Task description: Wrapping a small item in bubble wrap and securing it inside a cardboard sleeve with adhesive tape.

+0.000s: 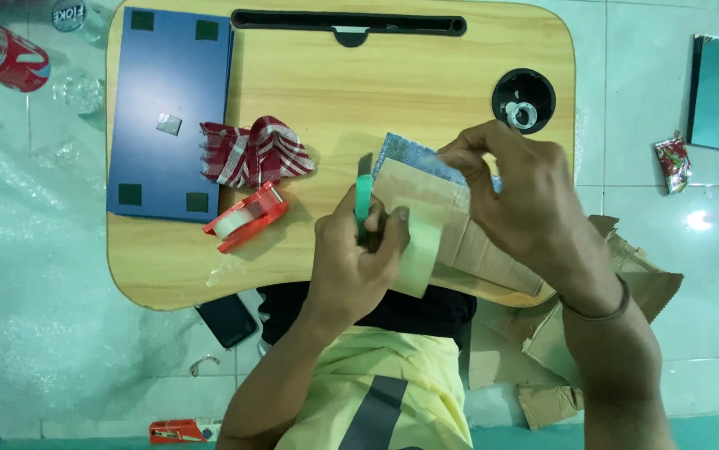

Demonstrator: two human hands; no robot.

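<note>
Wooden lap bench sits on a pale tiled floor; blue board lies on its left part, black cup well at right. Flat cardboard piece with a patterned blue sheet behind it sits over the bench's near edge, centre-right. Torn cardboard scraps lie on the floor under the right arm.

Right hand: grip clamped on the cardboard's top edge, pinning the blue sheet. Left hand: grip closed around a green-handled cutter, blade up beside the cardboard's left edge.

Judgement: do it well by keeping the card pressed flat, blade along the edge, right fingers clear of the cut line, stroke short and away from the body.

Red-white checked cloth and red tape dispenser lie left, apart from both hands.
</note>
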